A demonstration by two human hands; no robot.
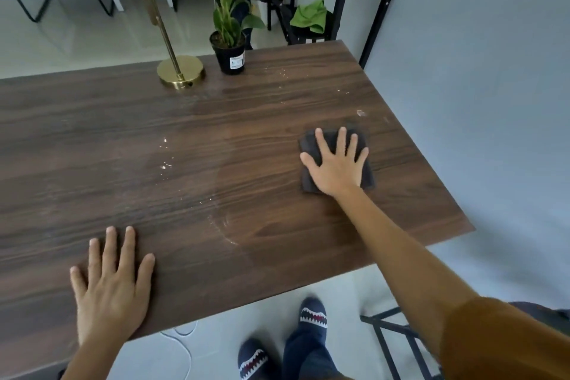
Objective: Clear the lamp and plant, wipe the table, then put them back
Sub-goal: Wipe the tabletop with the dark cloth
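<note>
While the right hand (337,163) lies flat, fingers spread, pressing a dark grey folded cloth (336,160) near the right edge of the dark wood-grain table (123,139), the left hand (111,284) rests open-palmed, holding nothing, near the front edge. The brass-based lamp (180,72) and black-potted green plant (229,40) stand side by side at the far edge. Pale crumbs (166,163) dot mid-table.

Lamp (180,72), plant (230,49) block far edge; table (123,139) middle open.
</note>
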